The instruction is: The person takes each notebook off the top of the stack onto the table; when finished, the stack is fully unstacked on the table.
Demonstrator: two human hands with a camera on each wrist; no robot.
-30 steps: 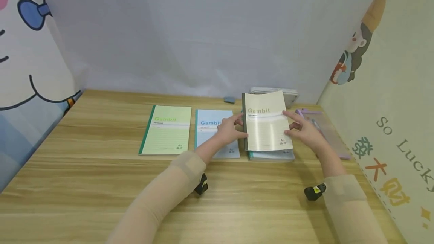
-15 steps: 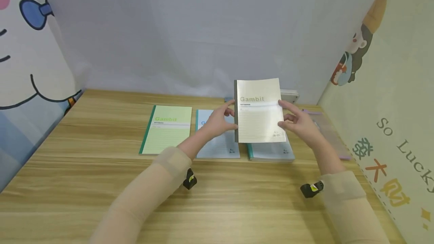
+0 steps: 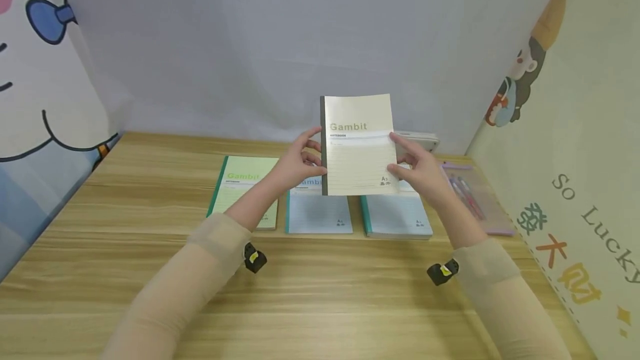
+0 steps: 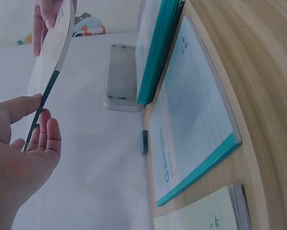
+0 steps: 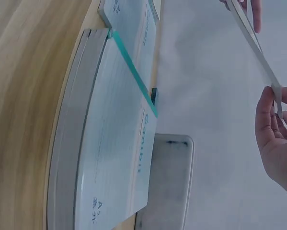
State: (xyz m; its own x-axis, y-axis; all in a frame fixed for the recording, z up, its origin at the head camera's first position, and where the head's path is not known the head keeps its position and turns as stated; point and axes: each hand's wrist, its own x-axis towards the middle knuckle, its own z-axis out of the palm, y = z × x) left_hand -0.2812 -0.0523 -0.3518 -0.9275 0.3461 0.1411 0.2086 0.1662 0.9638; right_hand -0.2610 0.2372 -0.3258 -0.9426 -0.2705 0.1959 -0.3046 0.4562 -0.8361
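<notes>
A cream notebook (image 3: 357,154) with a dark spine and the word Gambit is held up above the table between both hands. My left hand (image 3: 295,163) pinches its spine edge, thumb in front and fingers behind, as the left wrist view also shows. On the opposite edge my right hand (image 3: 422,174) pinches it between thumb and fingers. Below it lie a blue notebook (image 3: 320,215) with a teal spine and, to the right, a stack of blue notebooks (image 5: 117,139). A green notebook (image 3: 245,168) lies at the left, partly behind my left hand.
A pale metal-looking case (image 5: 167,177) stands at the back by the wall, behind the stack. A small blue-grey block (image 4: 144,142) sits near it. At the right lies a clear pouch (image 3: 492,210) with purple edging and pens inside. Wooden tabletop (image 3: 320,293) extends in front.
Both hands have lifted the cream notebook off the blue stack and carried it up and to the left. The stack's blue top cover is now uncovered.
</notes>
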